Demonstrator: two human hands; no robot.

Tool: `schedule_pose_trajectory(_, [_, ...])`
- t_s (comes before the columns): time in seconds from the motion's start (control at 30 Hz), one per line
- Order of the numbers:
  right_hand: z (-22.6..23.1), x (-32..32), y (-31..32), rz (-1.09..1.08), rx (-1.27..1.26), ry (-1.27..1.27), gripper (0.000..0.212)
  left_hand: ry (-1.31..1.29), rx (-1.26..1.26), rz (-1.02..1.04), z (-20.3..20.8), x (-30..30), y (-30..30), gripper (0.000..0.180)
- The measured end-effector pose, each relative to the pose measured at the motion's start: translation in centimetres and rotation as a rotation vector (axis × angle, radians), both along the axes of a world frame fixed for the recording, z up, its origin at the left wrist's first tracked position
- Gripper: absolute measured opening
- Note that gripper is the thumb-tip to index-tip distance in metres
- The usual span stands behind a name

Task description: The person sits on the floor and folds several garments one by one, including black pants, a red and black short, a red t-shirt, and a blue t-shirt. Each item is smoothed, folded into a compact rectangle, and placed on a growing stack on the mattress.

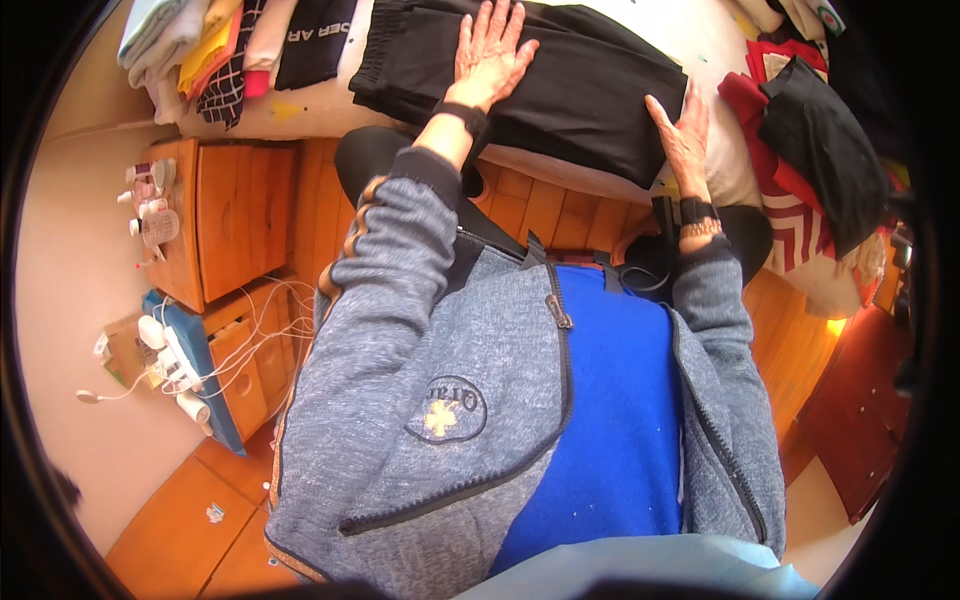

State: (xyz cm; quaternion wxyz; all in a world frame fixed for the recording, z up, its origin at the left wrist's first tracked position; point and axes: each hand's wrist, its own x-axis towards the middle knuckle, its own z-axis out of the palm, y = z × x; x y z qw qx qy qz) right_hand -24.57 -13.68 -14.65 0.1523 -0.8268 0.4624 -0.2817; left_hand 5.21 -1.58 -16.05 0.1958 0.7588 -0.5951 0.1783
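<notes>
Folded black trousers [570, 85] lie on the light bedding in front of me, their gathered elastic waistband [378, 45] toward the left. My left hand [490, 58] rests flat on top of them, fingers stretched toward the far side. At the right end of the trousers is my right hand [686, 145], its thumb apart from its fingers and its palm beside the folded edge. Neither hand grips the cloth. Both wrists wear dark bands.
Folded clothes [215, 55] line the bed's far left. A loose heap with a black garment [825, 150] and red cloth [745, 105] lies at the right. Left of me stand a wooden cabinet [245, 220] with small bottles [158, 222] and a power strip [178, 352] with tangled cables.
</notes>
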Motion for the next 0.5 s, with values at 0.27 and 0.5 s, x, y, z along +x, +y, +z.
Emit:
schedule_pose_trajectory(0.27, [1.8,-3.0,4.4,-0.219,0.957,-0.249,0.068,0.301,0.257,-0.095,-0.6,-2.6,7.2,0.066])
schedule_pose_trajectory(0.5, [3.5,-2.0,3.3,-0.038,0.820,-0.444,0.050,0.195,0.193,-0.106,0.6,-4.4,6.3,0.064])
